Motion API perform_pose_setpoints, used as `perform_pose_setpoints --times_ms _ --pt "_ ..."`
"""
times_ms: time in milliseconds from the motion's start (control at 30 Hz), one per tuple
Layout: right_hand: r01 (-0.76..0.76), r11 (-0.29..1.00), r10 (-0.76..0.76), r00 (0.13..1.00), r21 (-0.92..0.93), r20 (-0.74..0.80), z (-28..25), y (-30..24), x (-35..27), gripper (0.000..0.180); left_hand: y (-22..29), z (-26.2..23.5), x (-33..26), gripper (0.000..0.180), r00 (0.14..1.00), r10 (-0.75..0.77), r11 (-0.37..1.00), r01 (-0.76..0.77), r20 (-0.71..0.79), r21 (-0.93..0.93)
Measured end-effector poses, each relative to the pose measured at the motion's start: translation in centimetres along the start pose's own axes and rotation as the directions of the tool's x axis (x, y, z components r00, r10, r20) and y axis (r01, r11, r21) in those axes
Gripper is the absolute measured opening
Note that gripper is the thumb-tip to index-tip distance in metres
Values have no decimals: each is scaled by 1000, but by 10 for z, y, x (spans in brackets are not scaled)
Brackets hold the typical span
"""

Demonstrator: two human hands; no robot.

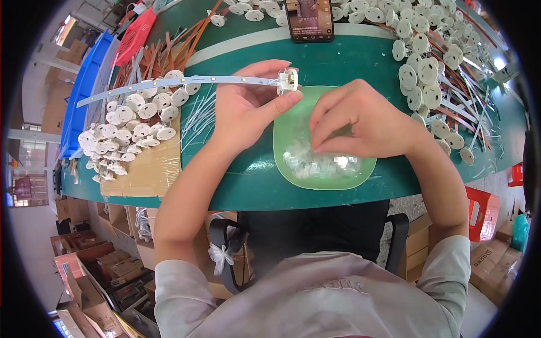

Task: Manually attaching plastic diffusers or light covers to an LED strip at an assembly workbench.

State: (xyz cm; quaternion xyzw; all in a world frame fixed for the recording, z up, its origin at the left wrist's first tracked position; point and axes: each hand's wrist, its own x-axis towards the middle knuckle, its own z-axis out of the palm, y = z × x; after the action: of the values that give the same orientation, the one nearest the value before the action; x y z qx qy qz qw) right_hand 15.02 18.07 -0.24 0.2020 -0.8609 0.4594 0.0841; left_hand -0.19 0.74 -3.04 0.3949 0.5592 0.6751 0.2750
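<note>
Left hand [242, 115], fingers curled and thumb closed against them, grips a round white fitting [288, 81] near its fingertips, above the rear left edge of a green tray [327, 185]. Joined to the fitting is a pale LED strip [158, 84], its long axis running right to left across the view, slightly bowed, the free end lower at the far left; its yellow-dotted face is toward the viewer, and the fitting's disc faces right. Right hand [360, 121], fingers bent and thumb and index tips close together, reaches over the tray and its small clear pieces [321, 163]; whether it pinches one cannot be told. Writing: fine dark print on the strip, too small to read; lines of text on the phone [310, 19] at the table's far side; lettering on the grey shirt [338, 304]; a printed mark on a carton [487, 270] at lower right. More white fittings [135, 112] lie heaped at left.
</note>
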Motion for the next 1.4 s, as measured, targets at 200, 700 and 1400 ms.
perform_pose_setpoints --times_ms 200,700,1400 --pt "-266 952 282 955 154 -93 9 -7 -2 7 6 6 -4 46 999 48 999 -48 4 -10" --pt "-453 834 504 857 315 -101 3 -9 4 16 15 0 -7 44 996 71 997 -69 53 -30" --pt "-305 877 447 802 371 -397 2 0 2 7 18 1 -9 45 982 123 992 -124 144 -5"
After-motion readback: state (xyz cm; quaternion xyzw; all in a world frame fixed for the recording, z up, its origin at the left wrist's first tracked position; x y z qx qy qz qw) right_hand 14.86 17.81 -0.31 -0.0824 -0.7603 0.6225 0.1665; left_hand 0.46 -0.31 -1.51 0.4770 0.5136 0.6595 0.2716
